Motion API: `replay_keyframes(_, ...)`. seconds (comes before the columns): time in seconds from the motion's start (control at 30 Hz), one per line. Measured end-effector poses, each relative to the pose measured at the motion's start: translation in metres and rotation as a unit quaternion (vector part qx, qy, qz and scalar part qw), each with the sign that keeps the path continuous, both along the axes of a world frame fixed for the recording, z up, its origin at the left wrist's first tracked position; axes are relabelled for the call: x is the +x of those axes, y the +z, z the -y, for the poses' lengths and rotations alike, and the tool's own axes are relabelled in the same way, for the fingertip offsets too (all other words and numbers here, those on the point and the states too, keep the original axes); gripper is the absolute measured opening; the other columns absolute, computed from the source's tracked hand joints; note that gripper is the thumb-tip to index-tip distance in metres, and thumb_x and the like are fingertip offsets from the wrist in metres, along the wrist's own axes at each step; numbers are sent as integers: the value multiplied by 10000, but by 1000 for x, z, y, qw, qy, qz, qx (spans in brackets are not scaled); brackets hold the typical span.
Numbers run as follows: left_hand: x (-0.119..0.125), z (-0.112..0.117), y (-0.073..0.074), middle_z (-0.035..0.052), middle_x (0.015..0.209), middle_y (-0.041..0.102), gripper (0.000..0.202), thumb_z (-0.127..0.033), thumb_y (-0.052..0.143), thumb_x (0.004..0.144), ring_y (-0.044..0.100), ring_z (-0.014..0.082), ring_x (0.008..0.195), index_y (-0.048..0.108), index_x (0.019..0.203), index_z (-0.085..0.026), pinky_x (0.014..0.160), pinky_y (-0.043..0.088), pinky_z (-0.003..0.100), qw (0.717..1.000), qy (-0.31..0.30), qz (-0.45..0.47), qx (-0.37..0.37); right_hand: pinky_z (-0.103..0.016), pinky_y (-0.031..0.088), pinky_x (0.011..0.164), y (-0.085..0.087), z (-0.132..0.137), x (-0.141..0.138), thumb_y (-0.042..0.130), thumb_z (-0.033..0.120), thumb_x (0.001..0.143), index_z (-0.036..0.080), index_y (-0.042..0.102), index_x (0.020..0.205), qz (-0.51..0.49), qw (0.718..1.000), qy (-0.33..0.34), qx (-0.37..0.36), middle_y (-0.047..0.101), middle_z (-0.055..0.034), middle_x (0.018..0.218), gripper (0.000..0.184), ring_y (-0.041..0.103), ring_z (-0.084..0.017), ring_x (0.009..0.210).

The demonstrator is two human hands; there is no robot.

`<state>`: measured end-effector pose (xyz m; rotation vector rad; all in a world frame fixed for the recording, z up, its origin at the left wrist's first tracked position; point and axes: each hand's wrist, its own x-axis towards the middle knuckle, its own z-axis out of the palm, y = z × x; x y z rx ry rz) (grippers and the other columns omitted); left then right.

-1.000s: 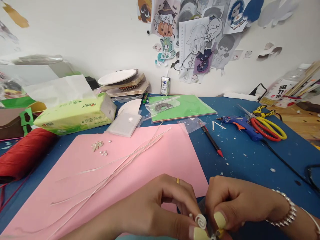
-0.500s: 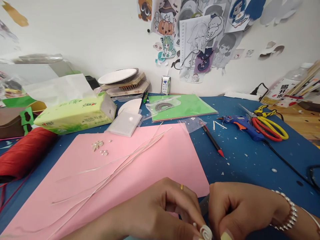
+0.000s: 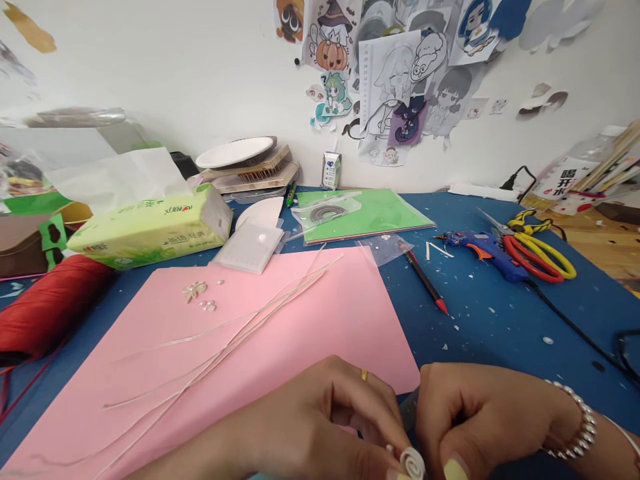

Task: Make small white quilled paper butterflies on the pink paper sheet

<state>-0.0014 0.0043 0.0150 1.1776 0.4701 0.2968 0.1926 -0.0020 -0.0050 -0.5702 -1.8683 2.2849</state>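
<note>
At the bottom edge of the view my left hand (image 3: 320,427) and my right hand (image 3: 480,417) meet, both with fingers curled. Between their fingertips sits a small white rolled paper coil (image 3: 413,462), pinched by my left thumb and fingers. My right hand presses in beside it; what it grips is hidden below the frame. Both hands hover over the near corner of a pink paper sheet (image 3: 240,333), on which lie several thin white paper strips (image 3: 225,347) and a few tiny finished paper shapes (image 3: 196,291).
On the blue table (image 3: 500,320) lie a red pencil (image 3: 425,280), a blue glue gun (image 3: 483,250) with its black cord, yellow and red scissors (image 3: 540,257), green paper (image 3: 370,213), a tissue pack (image 3: 150,230) and red thread (image 3: 45,307). Drawings cover the wall.
Both hands have sunk slightly toward the bottom edge with the coil; the right thumbnail and the small tool beneath it have dropped mostly out of frame.
</note>
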Motion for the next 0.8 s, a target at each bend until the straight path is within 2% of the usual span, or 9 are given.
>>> replay_keyframes(0.33,-1,2,0,14,659,537,142,-294,678,632,459,89,573,718,724,-194,551,335,225,1000,9,-4,-16,-132,277,377,0,-1,-1,478,527,752,94,487,550,5,1000,6,-25,376,51,452,479,330,-17,392)
replay_keyframes(0.53,-1,2,2,12,658,534,124,-261,671,650,469,96,602,716,739,-188,575,342,229,1000,16,10,-22,-128,264,383,4,2,0,454,460,797,77,510,561,-24,999,-20,42,349,50,458,453,305,-19,413)
replay_keyframes(0.6,-1,3,2,13,662,541,104,-218,671,651,475,93,607,716,741,-193,591,354,227,999,25,15,-32,-121,260,378,7,2,0,481,434,791,67,539,599,-23,999,-26,25,373,46,477,418,318,-17,417)
replay_keyframes(0.7,0,5,1,1,657,541,105,-152,690,622,492,75,579,716,710,-204,573,387,207,994,52,19,-93,-109,259,361,11,0,4,532,398,770,69,581,778,-6,998,-45,-48,416,43,550,332,327,-11,418)
replay_keyframes(0.77,2,5,-1,-5,664,530,89,-150,700,613,520,69,547,715,687,-196,542,419,198,987,74,22,-144,-107,256,351,13,-3,9,527,392,777,78,578,839,5,997,-61,-53,413,48,558,324,326,-9,407)
replay_keyframes(0.8,3,4,-2,-6,667,526,72,-157,700,615,534,71,537,713,679,-187,530,433,197,983,82,24,-161,-110,257,350,14,-4,12,511,398,787,79,578,841,10,997,-68,-33,405,51,541,330,330,-12,400)
